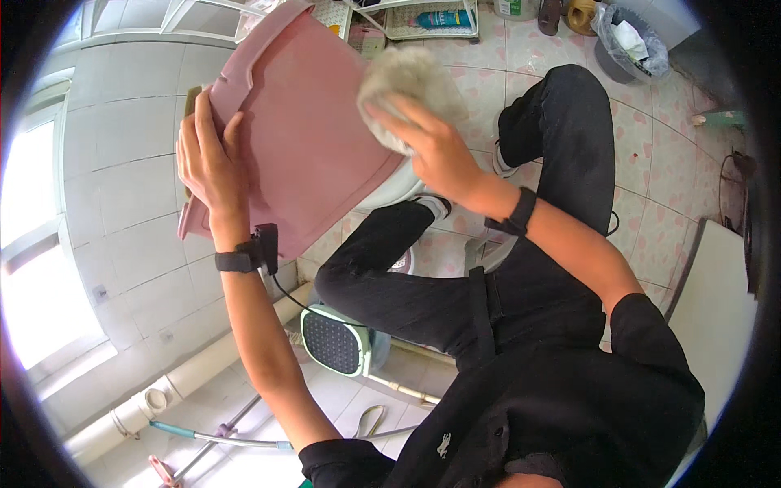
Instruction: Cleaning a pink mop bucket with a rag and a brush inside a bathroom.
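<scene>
A large pink plastic tub (313, 122) stands tilted in front of me at the upper left. My left hand (210, 159) grips it along its left rim, thumb on the pink side and fingers over the edge. Behind those fingers, a yellowish-brown piece (193, 102) shows only in part. My right hand (435, 146) holds a greyish-white cloth (415, 85), smeared by motion, at the tub's right edge. Under the lower right of the tub, part of a rounded white surface (394, 187) shows. Both wrists wear black bands.
A white rack (431, 28) with a blue bottle (443, 18) stands at the far side. Beyond my knee is a grey bin (622, 69) lined with plastic. A green-rimmed stool (335, 340) sits below my left leg, near a white wall pipe (154, 400) and poles.
</scene>
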Tool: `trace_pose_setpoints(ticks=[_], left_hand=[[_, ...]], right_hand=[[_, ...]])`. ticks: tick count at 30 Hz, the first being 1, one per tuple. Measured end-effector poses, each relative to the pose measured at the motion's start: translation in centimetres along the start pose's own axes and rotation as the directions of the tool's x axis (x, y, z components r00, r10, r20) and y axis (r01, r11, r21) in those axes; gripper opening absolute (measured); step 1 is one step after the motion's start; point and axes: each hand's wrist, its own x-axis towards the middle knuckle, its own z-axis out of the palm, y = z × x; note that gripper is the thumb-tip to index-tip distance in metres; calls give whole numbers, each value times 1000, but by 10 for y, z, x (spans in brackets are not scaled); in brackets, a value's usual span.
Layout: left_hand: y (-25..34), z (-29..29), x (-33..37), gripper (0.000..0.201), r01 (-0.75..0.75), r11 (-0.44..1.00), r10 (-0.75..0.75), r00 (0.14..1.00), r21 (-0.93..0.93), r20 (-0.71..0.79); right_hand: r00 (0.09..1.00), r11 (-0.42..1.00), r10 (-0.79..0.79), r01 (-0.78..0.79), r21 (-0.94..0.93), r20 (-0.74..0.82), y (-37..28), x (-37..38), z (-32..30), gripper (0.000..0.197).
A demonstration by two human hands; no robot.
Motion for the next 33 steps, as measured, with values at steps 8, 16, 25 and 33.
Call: trace_pose_setpoints(ticks=[8,16,25,33], left_hand=[[5,0,9,41,21,999,-21,1000,37,6],[-4,15,24,38,12,999,-14,999,44,32],[16,2,14,39,89,990,-91,996,114,12],[17,0,11,43,99,983,-98,995,156,-13]], right_hand=[[993,991,-75,85,106,-87,7,61,3,76],[992,999,36,-36,-3,123,21,-19,-5,78],[995,989,60,-49,140,-80,15,77,12,75],[977,993,-114,107,-48,-181,-46,111,39,44]])
